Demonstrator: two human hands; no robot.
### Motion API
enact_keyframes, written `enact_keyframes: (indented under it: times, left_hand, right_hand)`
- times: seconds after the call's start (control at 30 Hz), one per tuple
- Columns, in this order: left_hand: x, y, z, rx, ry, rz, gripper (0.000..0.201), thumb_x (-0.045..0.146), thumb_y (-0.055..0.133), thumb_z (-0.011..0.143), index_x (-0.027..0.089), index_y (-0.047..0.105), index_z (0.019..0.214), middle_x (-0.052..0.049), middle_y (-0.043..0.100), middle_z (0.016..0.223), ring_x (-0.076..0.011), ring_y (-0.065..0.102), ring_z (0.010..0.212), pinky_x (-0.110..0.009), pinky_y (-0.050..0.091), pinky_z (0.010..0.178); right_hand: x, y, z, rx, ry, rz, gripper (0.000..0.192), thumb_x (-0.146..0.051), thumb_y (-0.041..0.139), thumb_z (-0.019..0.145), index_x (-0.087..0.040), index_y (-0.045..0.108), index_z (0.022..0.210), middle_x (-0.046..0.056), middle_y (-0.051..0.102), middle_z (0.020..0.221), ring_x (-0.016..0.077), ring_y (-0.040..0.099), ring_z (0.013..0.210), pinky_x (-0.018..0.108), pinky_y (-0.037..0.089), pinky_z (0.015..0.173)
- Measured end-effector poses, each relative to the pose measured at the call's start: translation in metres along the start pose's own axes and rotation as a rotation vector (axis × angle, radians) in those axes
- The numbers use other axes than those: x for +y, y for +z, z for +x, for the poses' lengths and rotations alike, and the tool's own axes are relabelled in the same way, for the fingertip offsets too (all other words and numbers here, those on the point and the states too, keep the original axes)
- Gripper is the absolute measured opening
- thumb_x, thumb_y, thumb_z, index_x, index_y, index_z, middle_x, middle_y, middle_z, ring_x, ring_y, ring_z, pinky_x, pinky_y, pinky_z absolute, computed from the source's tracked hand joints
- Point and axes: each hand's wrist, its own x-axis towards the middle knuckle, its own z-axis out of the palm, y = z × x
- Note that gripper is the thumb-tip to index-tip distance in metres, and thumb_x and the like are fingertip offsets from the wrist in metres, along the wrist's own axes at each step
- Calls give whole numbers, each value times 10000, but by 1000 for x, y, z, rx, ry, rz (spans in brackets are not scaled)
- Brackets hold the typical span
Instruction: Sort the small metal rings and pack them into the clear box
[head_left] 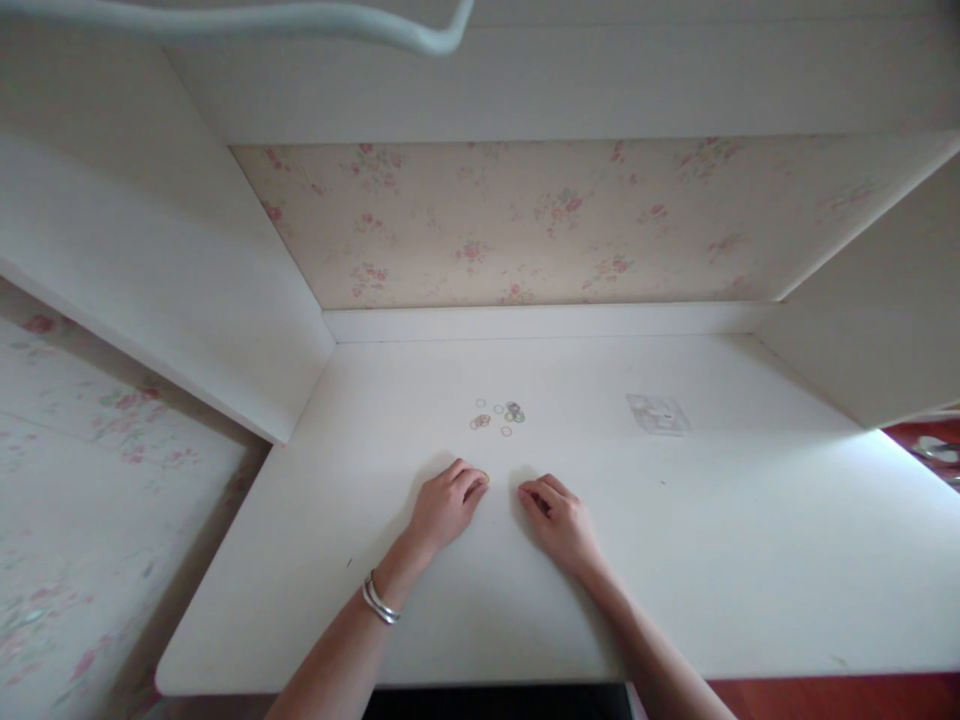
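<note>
My left hand [448, 505] rests over the white desk with thumb and forefinger pinched together. A thin gold-coloured ring [487, 479] shows at those fingertips. To its right, my right hand [556, 515] is closed in a pinch too; whatever it may hold is hidden or too small to make out. Just beyond both hands lie several small thin rings. Copper-toned rings [480, 422] overlap on the left, and a cluster of dark silver rings [514, 412] sits on the right. A single reddish ring [506, 432] lies nearest me. Silver bangles [380, 600] circle my left wrist.
A clear plastic bag [658, 415] lies flat to the right on the white desk [750, 560]. Side panels [225, 250] and a floral-papered back wall [480, 225] enclose the desk. A pale curved bar [300, 18] crosses overhead at the upper left.
</note>
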Motion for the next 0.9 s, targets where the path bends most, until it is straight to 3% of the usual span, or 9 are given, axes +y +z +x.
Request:
enact_keyframes:
  times: [0.9]
  left_hand:
    - [3,-1,0,5,33,7,236,297,422,930,252,653,919,-12,634,841,-117,597,759,-212,434,675]
  right_hand:
    - [-2,0,1,-13,-17,-45,266,-340,415,905,-239,657,866,26,635,849,139,579,715,242,440,655]
